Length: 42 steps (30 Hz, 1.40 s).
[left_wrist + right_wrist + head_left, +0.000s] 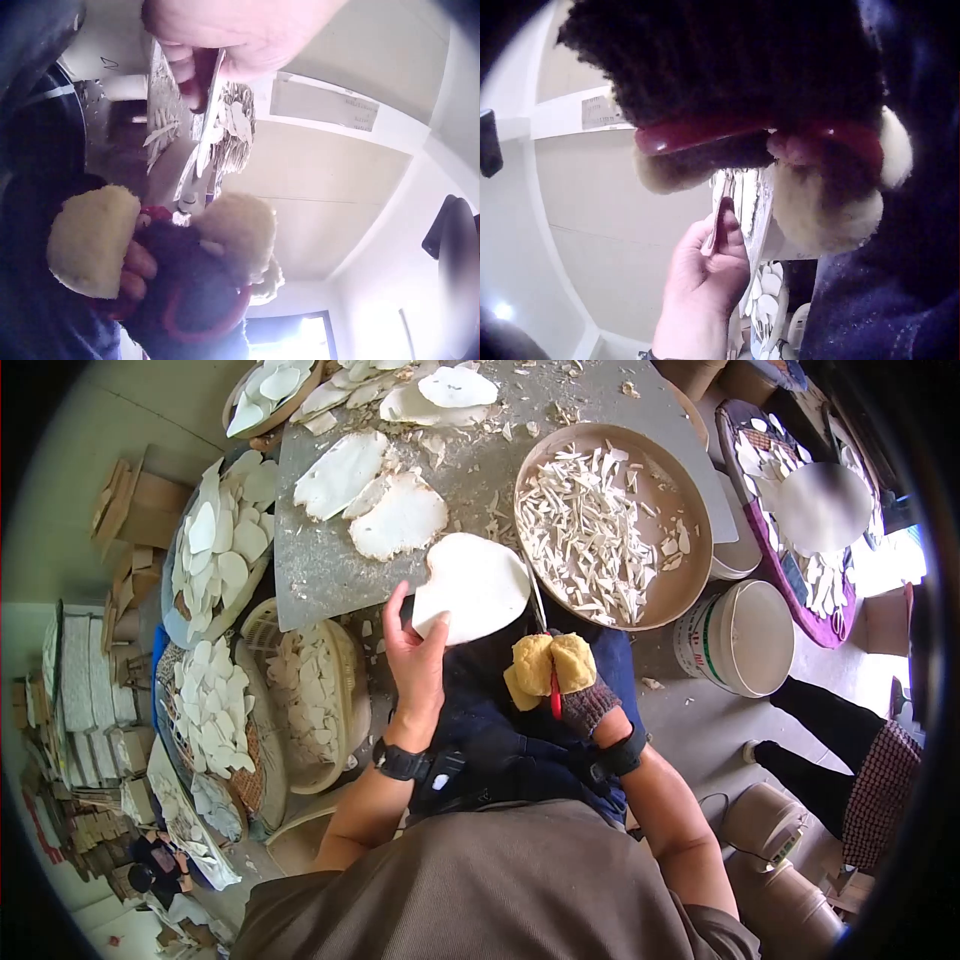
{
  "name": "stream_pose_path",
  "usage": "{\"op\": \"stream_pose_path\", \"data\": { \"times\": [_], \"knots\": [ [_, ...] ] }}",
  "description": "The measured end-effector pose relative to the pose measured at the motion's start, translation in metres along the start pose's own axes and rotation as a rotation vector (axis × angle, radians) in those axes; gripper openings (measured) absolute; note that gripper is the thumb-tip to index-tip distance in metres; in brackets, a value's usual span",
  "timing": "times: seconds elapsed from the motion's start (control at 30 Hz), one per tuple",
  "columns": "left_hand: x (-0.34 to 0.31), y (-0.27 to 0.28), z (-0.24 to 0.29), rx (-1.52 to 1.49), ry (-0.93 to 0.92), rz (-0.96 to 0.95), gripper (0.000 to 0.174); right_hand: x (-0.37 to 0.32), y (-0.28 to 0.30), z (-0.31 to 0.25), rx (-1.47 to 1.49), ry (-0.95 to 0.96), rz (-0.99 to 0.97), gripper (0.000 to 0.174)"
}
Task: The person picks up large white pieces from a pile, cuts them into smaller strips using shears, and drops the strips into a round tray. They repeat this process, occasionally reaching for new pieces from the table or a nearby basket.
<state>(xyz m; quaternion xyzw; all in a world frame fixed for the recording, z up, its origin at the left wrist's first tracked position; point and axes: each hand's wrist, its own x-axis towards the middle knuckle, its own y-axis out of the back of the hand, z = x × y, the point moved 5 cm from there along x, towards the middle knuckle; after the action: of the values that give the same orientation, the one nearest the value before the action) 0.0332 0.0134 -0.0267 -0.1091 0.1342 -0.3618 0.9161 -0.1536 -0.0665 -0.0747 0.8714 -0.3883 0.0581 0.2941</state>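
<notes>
My bare left hand (416, 672) pinches the lower left edge of a flat white slice (475, 588) between thumb and fingers; the left wrist view shows the slice (210, 124) edge-on below the hand (240, 30). My right hand (590, 712), in a dark knitted glove, grips red-handled scissors (556, 695) wrapped in yellow padding (574, 662). A blade (538, 600) lies at the slice's right edge; whether they touch I cannot tell. In the right wrist view, the glove (727, 67) is curled round the red handles (697, 137), with the left hand (705, 289) beyond.
A round tray (690, 585) of small white pieces rests on the grey table (310, 575), beside more slices (400, 515). Baskets of slices (215, 705) stand on the left. On the right are a white bucket (765, 640) and another person's dark-clothed leg (815, 725).
</notes>
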Motion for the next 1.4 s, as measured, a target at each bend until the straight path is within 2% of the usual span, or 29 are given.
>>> {"op": "stream_pose_path", "data": {
  "times": [0.07,0.1,0.17,0.2,0.23,0.27,0.3,0.33,0.37,0.4,0.47,0.5,0.57,0.67,0.73,0.8,0.83,0.93,1.03,1.13,1.17,1.2,1.27,1.37,1.4],
  "knots": [
    [0.000,-0.001,-0.004,-0.067,-0.064,0.155,0.059,0.011,0.009,-0.024,-0.011,0.052,-0.026,0.026],
    [0.001,-0.004,-0.005,-0.120,-0.109,0.219,0.048,0.016,0.010,-0.031,-0.023,0.078,-0.039,0.026],
    [-0.001,0.007,-0.004,0.667,-0.467,0.085,0.038,0.019,-0.001,-0.039,-0.089,0.149,-0.111,0.027],
    [0.001,0.001,-0.012,0.375,-0.285,-0.003,0.035,0.020,0.004,-0.041,-0.167,0.172,-0.136,0.028],
    [0.002,-0.005,-0.023,0.026,-0.090,-0.035,0.033,0.021,0.011,-0.046,-0.123,0.150,-0.149,0.027],
    [0.003,-0.012,-0.034,-0.268,0.094,-0.005,0.032,0.032,0.021,-0.059,-0.185,0.077,-0.231,0.026],
    [0.006,-0.021,-0.036,-0.282,0.157,-0.039,0.037,0.028,0.021,-0.053,-0.093,0.207,-0.015,0.024],
    [0.017,-0.008,-0.050,-0.272,0.137,-0.041,0.039,0.030,0.012,-0.039,0.266,-0.069,-0.105,0.027],
    [0.025,-0.003,-0.051,-0.271,0.159,-0.031,0.040,0.026,0.007,-0.041,-0.125,0.055,-0.197,0.038],
    [0.027,-0.001,-0.048,-0.195,0.161,0.008,0.040,0.021,-0.011,-0.023,-0.090,-0.009,-0.296,0.039],
    [0.028,-0.001,-0.043,-0.115,0.168,0.010,0.040,0.015,-0.013,-0.019,-0.115,0.040,-0.103,0.032],
    [0.026,-0.007,-0.043,-0.110,0.165,-0.020,0.040,0.018,-0.007,-0.016,0.226,-0.164,-0.141,0.026],
    [0.011,-0.024,-0.026,-0.078,0.191,-0.049,0.039,0.022,-0.006,-0.014,0.320,-0.100,-0.154,0.021],
    [0.006,-0.034,-0.020,-0.104,0.174,-0.029,0.040,0.018,-0.019,0.002,0.251,-0.051,-0.106,0.019],
    [0.011,-0.024,-0.024,-0.068,0.214,-0.046,0.040,0.021,-0.015,-0.006,0.400,-0.299,-0.211,0.018],
    [0.018,-0.020,-0.027,-0.060,0.230,-0.032,0.040,0.017,-0.007,-0.021,0.185,-0.128,-0.084,0.019],
    [0.020,-0.020,-0.029,-0.070,0.226,-0.008,0.040,0.017,-0.006,-0.024,0.302,-0.265,-0.095,0.022],
    [0.029,-0.020,-0.038,-0.135,0.222,-0.028,0.040,0.018,-0.010,-0.025,0.255,-0.330,-0.139,0.022],
    [0.037,-0.017,-0.040,-0.127,0.237,-0.096,0.040,0.015,-0.009,-0.030,0.343,-0.330,-0.128,0.026],
    [0.029,-0.025,-0.036,-0.100,0.193,-0.123,0.041,0.027,-0.005,-0.040,0.126,-0.075,-0.183,0.027],
    [0.025,-0.029,-0.033,-0.093,0.168,-0.125,0.041,0.024,-0.016,-0.020,0.221,-0.127,-0.096,0.026],
    [0.023,-0.029,-0.031,-0.086,0.178,-0.117,0.042,0.027,-0.008,-0.028,0.076,-0.016,-0.038,0.025],
    [0.020,-0.029,-0.026,-0.073,0.201,-0.107,0.044,0.021,-0.035,-0.002,0.187,-0.159,-0.102,0.027],
    [0.036,-0.006,-0.051,-0.068,0.306,-0.162,0.046,0.032,0.017,-0.059,0.014,0.038,-0.142,0.027],
    [0.023,-0.018,-0.034,-0.118,0.252,-0.094,0.039,0.030,0.028,-0.065,-0.006,0.040,-0.018,0.023]
  ]
}}
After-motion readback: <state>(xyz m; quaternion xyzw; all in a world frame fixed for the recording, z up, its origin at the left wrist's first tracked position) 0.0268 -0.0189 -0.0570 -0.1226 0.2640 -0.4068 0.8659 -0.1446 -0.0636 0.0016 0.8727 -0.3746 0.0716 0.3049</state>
